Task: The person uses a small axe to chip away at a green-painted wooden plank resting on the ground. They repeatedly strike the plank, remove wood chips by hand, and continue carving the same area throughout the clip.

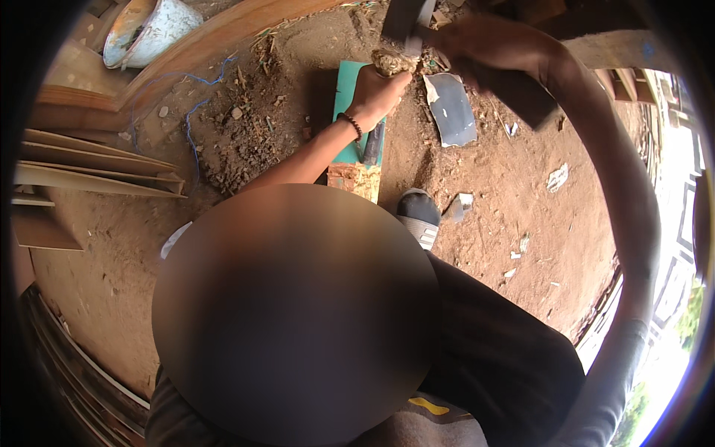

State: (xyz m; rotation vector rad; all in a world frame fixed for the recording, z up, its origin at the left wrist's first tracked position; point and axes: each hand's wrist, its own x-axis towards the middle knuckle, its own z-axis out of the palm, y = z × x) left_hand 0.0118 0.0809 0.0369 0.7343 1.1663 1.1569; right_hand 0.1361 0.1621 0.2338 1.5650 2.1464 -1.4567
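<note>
My left hand [376,97], wearing a beaded bracelet, is closed round a tool with a frayed, pale top [395,61]; a dark shaft [372,149] shows below it, over a green board [346,78] with a rough wooden end [350,182]. My right hand [450,41] is at the top, beside a dark blade-like piece [402,18] just above the frayed top; its fingers are blurred and partly hidden. Another dark bar [532,104] shows behind my right wrist. A grey flat piece [450,112] lies on the dirt right of the board.
My shoe [417,220] rests beside the board. A dented bucket [145,33] sits behind a wooden plank [164,56] at upper left, near blue string [190,130]. Several sheets [104,167] are stacked at left. Small scraps [557,175] litter the dirt. A blurred round patch covers the lower middle.
</note>
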